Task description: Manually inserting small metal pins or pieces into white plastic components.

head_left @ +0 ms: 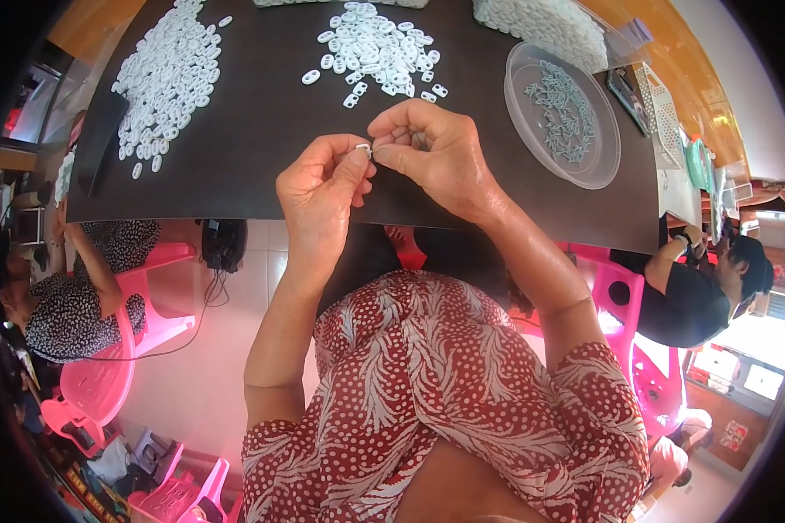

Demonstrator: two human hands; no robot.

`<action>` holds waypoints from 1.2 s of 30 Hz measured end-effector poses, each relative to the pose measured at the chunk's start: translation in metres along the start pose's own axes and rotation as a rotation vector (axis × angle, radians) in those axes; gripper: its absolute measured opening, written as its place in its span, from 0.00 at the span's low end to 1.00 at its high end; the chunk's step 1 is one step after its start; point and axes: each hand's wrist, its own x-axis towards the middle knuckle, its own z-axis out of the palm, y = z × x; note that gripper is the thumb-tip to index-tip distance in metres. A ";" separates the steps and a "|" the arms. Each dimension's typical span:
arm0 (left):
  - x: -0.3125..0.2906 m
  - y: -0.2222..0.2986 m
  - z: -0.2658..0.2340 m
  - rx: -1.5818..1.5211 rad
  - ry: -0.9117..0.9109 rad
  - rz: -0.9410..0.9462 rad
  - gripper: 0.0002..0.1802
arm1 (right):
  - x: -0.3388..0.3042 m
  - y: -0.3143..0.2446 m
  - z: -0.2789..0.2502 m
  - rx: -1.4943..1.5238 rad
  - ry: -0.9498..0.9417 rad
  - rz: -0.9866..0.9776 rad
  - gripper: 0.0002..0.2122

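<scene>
You have bright light across the surface, glare burning out the opening at right, sheen on your right forearm, and fisheye curvature within black corners

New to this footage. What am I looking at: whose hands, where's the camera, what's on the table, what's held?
No robot here: these are a person's bare hands. The single picture comes from a wide fisheye camera worn on that person's head, looking down, so straight edges bend near the rim. On the dark table are a left pile and a middle pile of small white ovals; at right, a clear dish holds small grey-green parts. The left hand pinches a small white item; the right hand meets it, its exact grip too small to tell.
</scene>
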 end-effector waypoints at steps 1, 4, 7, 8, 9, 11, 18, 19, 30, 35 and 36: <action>-0.001 0.000 0.001 0.000 0.008 0.006 0.05 | 0.000 0.000 0.001 0.006 0.003 0.002 0.06; -0.002 0.000 0.001 -0.015 0.024 0.009 0.05 | -0.001 0.000 0.002 0.014 0.004 -0.003 0.06; -0.003 -0.001 0.001 -0.024 0.038 0.000 0.04 | -0.001 0.001 0.003 -0.006 0.014 -0.033 0.06; -0.003 -0.001 0.002 -0.019 0.045 -0.006 0.04 | -0.001 0.002 0.003 -0.028 0.025 -0.056 0.06; -0.004 -0.001 0.001 -0.018 0.048 -0.006 0.04 | -0.001 0.002 0.004 -0.027 0.022 -0.056 0.06; -0.005 -0.002 0.001 0.019 0.058 0.030 0.04 | -0.002 0.001 0.006 -0.056 0.022 -0.051 0.06; -0.010 -0.005 0.004 0.075 0.090 0.101 0.03 | -0.003 0.001 0.006 0.036 -0.004 0.012 0.07; -0.010 -0.005 0.004 0.074 0.084 0.098 0.03 | -0.002 0.001 0.005 0.047 -0.025 0.061 0.07; -0.007 -0.008 -0.003 -0.097 0.122 0.026 0.05 | 0.000 0.008 0.013 0.140 -0.047 0.063 0.08; -0.008 -0.009 -0.003 -0.105 0.127 0.023 0.05 | -0.001 0.008 0.019 0.139 -0.007 0.054 0.04; -0.008 -0.009 -0.002 -0.105 0.127 0.023 0.05 | -0.001 0.009 0.019 0.139 -0.007 0.055 0.04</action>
